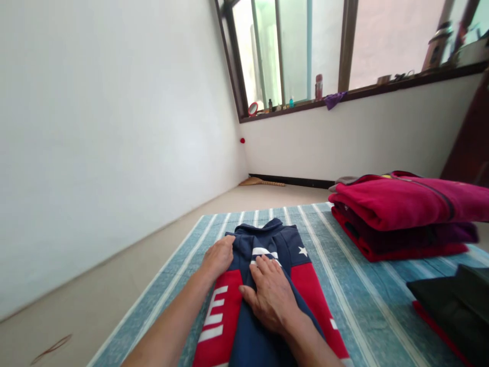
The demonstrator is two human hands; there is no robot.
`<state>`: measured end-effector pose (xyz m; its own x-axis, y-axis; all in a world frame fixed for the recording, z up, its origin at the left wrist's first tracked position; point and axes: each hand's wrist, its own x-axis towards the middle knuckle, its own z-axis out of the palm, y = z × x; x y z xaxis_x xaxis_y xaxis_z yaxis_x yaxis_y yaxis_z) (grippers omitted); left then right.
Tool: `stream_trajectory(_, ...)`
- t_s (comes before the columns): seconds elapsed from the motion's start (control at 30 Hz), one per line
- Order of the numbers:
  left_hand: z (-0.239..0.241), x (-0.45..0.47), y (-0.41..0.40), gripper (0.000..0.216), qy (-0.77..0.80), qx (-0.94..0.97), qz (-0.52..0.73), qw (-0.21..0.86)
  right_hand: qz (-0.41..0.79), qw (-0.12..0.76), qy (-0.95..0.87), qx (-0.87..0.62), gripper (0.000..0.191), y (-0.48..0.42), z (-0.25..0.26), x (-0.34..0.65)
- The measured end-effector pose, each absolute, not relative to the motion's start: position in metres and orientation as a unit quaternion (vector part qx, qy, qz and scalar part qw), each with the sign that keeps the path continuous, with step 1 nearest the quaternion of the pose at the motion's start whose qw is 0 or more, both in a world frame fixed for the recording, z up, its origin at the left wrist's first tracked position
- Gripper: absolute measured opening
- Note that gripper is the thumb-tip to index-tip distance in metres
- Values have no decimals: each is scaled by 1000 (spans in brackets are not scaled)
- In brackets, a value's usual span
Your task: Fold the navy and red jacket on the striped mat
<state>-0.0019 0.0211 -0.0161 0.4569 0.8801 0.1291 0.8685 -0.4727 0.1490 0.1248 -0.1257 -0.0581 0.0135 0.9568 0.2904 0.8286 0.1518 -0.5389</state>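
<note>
1. We had a navy and red garment [267, 285] lying flat on the striped blue mat [344, 265], running lengthwise away from us, its collar end toward the window wall. It carried red side panels with white lettering, white stripes near the top and a small white star on its right shoulder area.
2. Our left hand [218, 257] rested on the upper left edge of the garment, where the navy met the red panel; its fingers were curled downward over the cloth edge, and we could not tell whether they pinched the fabric or only pressed it.
3. Our right hand [272, 295] lay palm down on the navy middle of the garment, fingers [267, 267] stretched out and close together, flat on the cloth and gripping nothing, their tips by the white stripes.
4. The two hands were near each other but apart, with a strip of red panel between them.
5. To the right on the mat sat a stack of folded clothes [405, 214], red and dark purple, well apart from the garment.
6. Nearer us on the right lay a dark folded piece [454, 300] over something red.
7. The mat lay on a pale floor [95, 290] beside a white wall.
8. Beyond, a windowsill [362, 92] held small bottles, a purple cloth and other small items.
</note>
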Motion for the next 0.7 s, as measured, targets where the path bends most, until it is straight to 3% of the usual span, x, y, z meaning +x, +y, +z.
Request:
stream_trajectory(0.17, -47, 1, 43, 34, 514, 852, 91, 34, 90, 301, -700, -642, 52, -127, -60, 125)
stream_trajectory(0.7, -52, 12, 89, 34, 588, 791, 149, 83, 95, 294, -700, -643, 54, -129, -60, 126)
